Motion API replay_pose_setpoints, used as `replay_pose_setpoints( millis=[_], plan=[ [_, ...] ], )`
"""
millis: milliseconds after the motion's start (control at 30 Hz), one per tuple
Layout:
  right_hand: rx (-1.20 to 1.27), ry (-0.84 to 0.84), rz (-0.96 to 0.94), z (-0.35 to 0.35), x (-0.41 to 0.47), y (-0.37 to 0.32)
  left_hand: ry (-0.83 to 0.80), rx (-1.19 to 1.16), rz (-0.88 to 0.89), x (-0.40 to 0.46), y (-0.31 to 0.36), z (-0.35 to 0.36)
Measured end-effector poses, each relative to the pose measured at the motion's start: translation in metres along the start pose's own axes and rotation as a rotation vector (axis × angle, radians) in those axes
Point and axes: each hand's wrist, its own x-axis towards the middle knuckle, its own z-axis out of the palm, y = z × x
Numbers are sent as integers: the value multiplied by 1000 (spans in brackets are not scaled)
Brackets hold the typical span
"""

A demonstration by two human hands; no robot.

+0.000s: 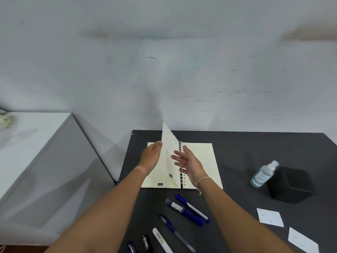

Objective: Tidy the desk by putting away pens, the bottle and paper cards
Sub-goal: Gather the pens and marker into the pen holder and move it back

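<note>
Beyond the pens point(184, 214), left hand point(151, 156) lifts a notebook page point(168, 152); right hand point(189, 165) spread, touching nothing.

My arms are bare from the elbows down, with no sleeves showing anywhere along either forearm. My left hand point(152, 155) wears nothing: no ring or watch that I can make out. On the wrist of my right hand point(189, 165) sits a thin, pale string bracelet point(203, 179), wound once around, with a short loose end point(199, 190) hanging down from its knot. I see no rings on the fingers point(177, 158) of that hand. My nails are too blurred to tell anything about them.
</note>
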Motion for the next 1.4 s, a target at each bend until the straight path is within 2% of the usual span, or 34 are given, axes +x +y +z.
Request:
replay_pose_setpoints(
  millis=[167, 333, 533, 700, 900, 1033, 1100, 1400],
  plan=[
    [-69, -36, 32, 12, 0, 6, 3, 7, 34, -4, -8, -14],
    [-105, -15, 42, 12, -1, 13, 35, 117, 35, -7, -19, -21],
    [-179, 56, 15, -1, -5, 21, -12, 531, 94, -8, -40, -26],
    [-288, 130, -90, -16, -11, 35, -76, 845, 88, -13, -52, -21],
    [-640, 208, -160, -40, -14, 57, -177, 1080, 48, -22, -66, -10],
    [-997, 208, -172, -52, -14, 69, -231, 1149, 62, -28, -72, -2],
    [-1097, 206, -159, -56, -15, 75, -256, 1162, 69, -32, -75, 1],
    [-1255, 161, -106, -67, -21, 90, -265, 1160, 62, -46, -82, 6]
  ],
)
